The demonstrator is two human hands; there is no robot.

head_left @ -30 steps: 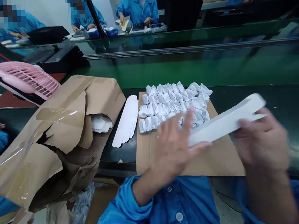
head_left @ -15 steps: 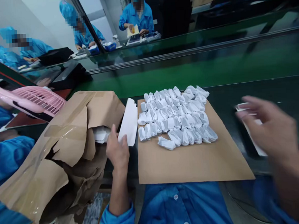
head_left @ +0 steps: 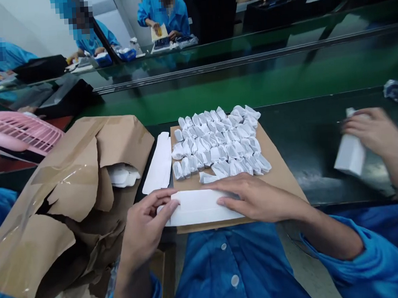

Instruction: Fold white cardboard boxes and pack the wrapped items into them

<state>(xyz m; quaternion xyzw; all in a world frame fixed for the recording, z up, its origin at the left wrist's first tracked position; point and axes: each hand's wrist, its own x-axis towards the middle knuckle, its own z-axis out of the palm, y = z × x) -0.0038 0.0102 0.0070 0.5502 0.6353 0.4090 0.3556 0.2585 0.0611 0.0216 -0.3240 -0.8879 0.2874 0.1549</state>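
Observation:
Both of my hands are on a flat white folding carton point(head_left: 202, 207), held low over the front of a brown cardboard sheet point(head_left: 281, 175). My left hand point(head_left: 149, 224) pinches the carton's left end between thumb and fingers. At its right end my right hand point(head_left: 252, 197) grips the upper edge, thumb on the face. Just behind the carton, rows of small items wrapped in white paper point(head_left: 219, 143) lie close together on the sheet. Several flat white cartons point(head_left: 157, 165) lie to the left of the sheet.
A torn brown cardboard box point(head_left: 75, 161) with white cartons inside stands at the left, near a pink fan point(head_left: 19, 133). At the right, another person's hand point(head_left: 373, 129) holds an upright white box point(head_left: 351, 155). Co-workers sit beyond the green bench point(head_left: 215, 87).
My left hand has moved from beside the flat cartons to the front of the sheet, and a flat carton is now between my two hands. The view has shifted slightly right.

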